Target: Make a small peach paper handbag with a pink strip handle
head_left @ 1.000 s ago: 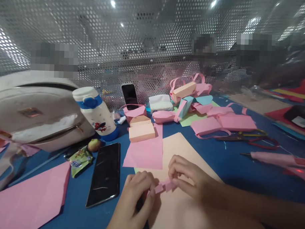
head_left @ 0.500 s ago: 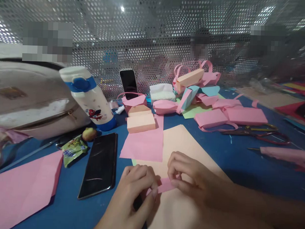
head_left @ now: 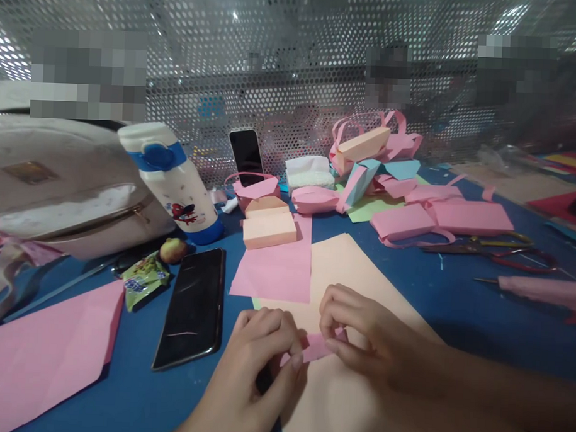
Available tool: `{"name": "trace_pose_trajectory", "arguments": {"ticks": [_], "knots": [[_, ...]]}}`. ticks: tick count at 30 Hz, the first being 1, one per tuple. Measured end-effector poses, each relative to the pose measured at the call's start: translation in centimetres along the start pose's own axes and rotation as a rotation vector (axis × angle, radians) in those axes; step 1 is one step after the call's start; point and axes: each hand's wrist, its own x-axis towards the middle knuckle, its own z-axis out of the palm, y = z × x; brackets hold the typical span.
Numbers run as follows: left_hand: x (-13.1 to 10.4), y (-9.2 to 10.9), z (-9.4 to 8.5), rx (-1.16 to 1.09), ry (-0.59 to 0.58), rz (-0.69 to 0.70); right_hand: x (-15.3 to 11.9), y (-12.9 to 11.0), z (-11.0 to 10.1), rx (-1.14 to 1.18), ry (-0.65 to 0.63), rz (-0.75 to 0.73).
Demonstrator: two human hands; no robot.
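A small pink paper strip (head_left: 315, 347) lies over a peach sheet (head_left: 357, 269) at the lower middle. My left hand (head_left: 264, 354) pinches the strip's left end between thumb and fingers. At its right end, the thumb and fingertips of my right hand (head_left: 355, 325) close on the paper, and a bit of pink shows beyond them. Both strip ends are partly hidden by my fingers. Beyond my hands, a pink sheet (head_left: 276, 272) bears a small peach paper box (head_left: 270, 230).
A black phone (head_left: 193, 310) lies left of my hands, near a green snack packet (head_left: 145, 279) and a bottle (head_left: 175, 187). Pink folded pieces (head_left: 472, 217), scissors (head_left: 499, 245) and a pink-wrapped pointed tool (head_left: 540, 288) are at right. A perforated metal screen (head_left: 283, 90) stands behind.
The view has shifted slightly, so the objects appear a little further right. Both hands keep their hold on the pink strip, with hardly any change in their pose.
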Motion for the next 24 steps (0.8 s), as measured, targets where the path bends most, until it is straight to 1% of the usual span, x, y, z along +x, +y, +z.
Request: {"name": "trace_pose_trajectory", "arguments": {"ticks": [6, 13, 24], "knots": [[0.26, 0.16, 0.01, -0.006, 0.002, -0.013, 0.07, 0.3, 0.24, -0.026, 0.021, -0.023], [0.31, -0.04, 0.12, 0.007, 0.014, 0.019, 0.03, 0.4, 0.38, -0.034, 0.037, -0.042], [0.16, 0.06, 0.09, 0.013, 0.022, 0.026, 0.08, 0.48, 0.47, -0.042, 0.047, -0.038]]}}
